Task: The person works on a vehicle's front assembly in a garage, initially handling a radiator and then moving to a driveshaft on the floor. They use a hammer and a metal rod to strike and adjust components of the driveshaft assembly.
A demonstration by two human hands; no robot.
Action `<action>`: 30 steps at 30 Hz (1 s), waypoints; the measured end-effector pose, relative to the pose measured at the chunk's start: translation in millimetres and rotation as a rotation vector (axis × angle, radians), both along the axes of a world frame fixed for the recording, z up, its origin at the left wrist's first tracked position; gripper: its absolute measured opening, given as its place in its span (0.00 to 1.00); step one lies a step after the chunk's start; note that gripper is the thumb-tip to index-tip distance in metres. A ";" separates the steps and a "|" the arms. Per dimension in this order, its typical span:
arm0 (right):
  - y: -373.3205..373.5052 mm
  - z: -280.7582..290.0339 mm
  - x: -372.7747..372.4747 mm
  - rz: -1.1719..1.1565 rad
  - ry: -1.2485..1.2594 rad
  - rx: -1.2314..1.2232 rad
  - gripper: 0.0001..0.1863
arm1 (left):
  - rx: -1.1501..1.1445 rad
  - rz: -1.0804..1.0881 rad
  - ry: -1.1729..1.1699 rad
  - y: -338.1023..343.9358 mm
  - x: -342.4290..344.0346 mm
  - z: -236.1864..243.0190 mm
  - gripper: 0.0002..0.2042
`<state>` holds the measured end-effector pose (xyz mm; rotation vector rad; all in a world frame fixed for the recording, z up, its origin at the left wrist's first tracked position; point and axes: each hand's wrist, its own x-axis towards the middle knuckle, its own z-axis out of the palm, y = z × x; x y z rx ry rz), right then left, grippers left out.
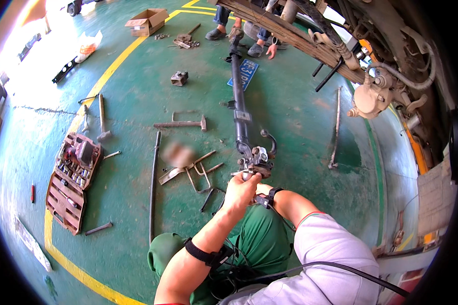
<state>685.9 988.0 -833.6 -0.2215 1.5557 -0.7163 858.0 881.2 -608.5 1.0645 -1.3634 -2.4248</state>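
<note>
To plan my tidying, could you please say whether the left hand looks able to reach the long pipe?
Probably yes, once the left hand is off the joint: the bent bars between lie low, leaving the long pipe mostly uncovered.

Bright daylight glares from ahead and far left of the gripping left hand (241, 191), bleaching the floor (35, 96); nearer it, one patch (179, 154) is blurred; outer edges bend

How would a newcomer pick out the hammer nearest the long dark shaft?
Start at the long dark shaft running up the picture's middle. Left of it, on the green floor, lies the nearer hammer. Its handle points left, whereas the other hammer, above the open toolbox, has its handle pointing up the picture.
</note>
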 end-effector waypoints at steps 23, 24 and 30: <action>2.9 -8.7 -5.1 -0.187 0.088 0.087 0.09 | -0.019 0.029 0.039 13.3 15.3 -5.0 0.12; 2.7 -29.1 -13.2 -0.150 0.099 0.117 0.09 | -0.024 0.027 0.034 13.7 14.4 -4.0 0.12; -4.0 -17.8 -9.3 -0.142 0.017 0.133 0.08 | -0.018 0.029 0.034 12.3 18.0 -2.4 0.12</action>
